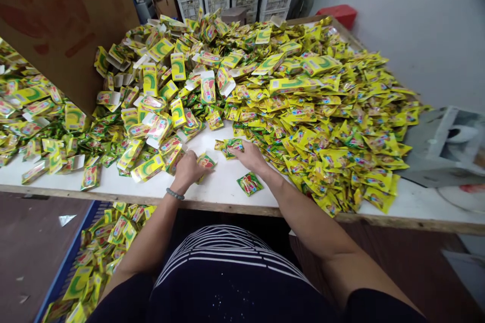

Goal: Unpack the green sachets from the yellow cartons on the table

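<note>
By the fingertips of the right hand point(248, 155), a green packet point(235, 144) was apparently pinched; it was placed ahead and to the left of the palm, with its longer side set across the table point(227, 193). The fingers of the left hand point(187, 169) were bent beside a second packet point(206, 161), which was found on the thumb side; whether it was gripped could not be told. A loose packet point(249, 183) was seen nearer to the body, below the right hand, which was the closer one. Farther out, yellow boxes point(150, 79) were heaped at the left and yellow sachets point(303, 136) at the right. On the boxes a green curved band was printed, but no brand or word could be read.
</note>
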{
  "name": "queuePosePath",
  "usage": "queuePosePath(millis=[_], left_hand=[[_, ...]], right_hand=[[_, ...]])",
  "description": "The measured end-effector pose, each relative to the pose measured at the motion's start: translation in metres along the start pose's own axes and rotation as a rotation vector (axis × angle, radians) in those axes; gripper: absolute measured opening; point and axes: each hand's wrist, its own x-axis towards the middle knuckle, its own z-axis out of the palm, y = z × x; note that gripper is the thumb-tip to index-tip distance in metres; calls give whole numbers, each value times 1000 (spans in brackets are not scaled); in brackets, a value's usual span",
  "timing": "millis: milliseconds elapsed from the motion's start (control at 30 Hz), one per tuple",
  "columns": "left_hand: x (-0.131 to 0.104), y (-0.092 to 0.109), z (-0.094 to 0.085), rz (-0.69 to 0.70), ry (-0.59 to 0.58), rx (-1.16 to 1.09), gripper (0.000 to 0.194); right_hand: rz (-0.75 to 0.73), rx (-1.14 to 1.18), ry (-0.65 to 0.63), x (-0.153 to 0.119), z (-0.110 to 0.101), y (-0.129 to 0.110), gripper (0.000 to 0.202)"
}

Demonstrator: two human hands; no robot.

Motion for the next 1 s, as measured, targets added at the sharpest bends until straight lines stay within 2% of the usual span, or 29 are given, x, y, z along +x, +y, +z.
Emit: queuePosePath(millis=[100,233,300,400,467,633,867,1000], left_hand=[[-5,0,7,48,32,-402,47],[-12,4,20,104,-125,-919,46],[-14,5,25,90,-158,-1055,46],[-16,6,25,109,-187,-1055,43],[-17,7,23,135,-218,-1022,43],[-18,10,24,135,-223,-1016,41],[-17,13,26,132,-222,-1040,40],[-19,15,28,41,-239,-1177,43]], right_hand=[[-7,300,33,2,4,-2,30],[-58,484,24,4,7,-1,35],[-83,494,-35,5,6,2,36],[-92,498,-142,5,0,7,35],[-88,473,-170,4,-5,7,35],[-114,295,-148,1,-12,1,34],[-141,429,-95,0,-8,4,35],[-166,333,-113,-2,-11,2,31]])
